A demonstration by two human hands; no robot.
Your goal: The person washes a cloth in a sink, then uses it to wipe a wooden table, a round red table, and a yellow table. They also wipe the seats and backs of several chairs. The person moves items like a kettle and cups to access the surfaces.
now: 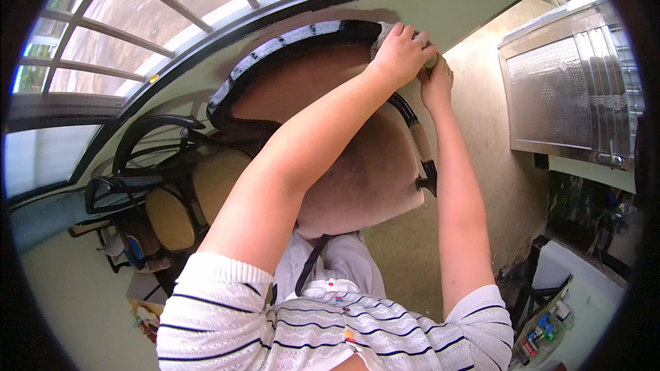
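A chair with a black frame stands in front of me, its brown padded backrest at the far side and its pinkish-brown seat nearer. My left hand is closed over a greyish cloth pressed on the top right corner of the backrest. Just right of it and a little lower, my right hand is closed at the same corner, against the cloth; its fingers are partly hidden. The black top rail shows whitish, glossy patches. A black and brown armrest lies below my hands.
Left of the chair stand more black-framed chairs with tan seats. A barred window is behind the backrest. On the right are a cabinet with a patterned glass door and a dark-fronted unit. Small coloured items sit at lower right.
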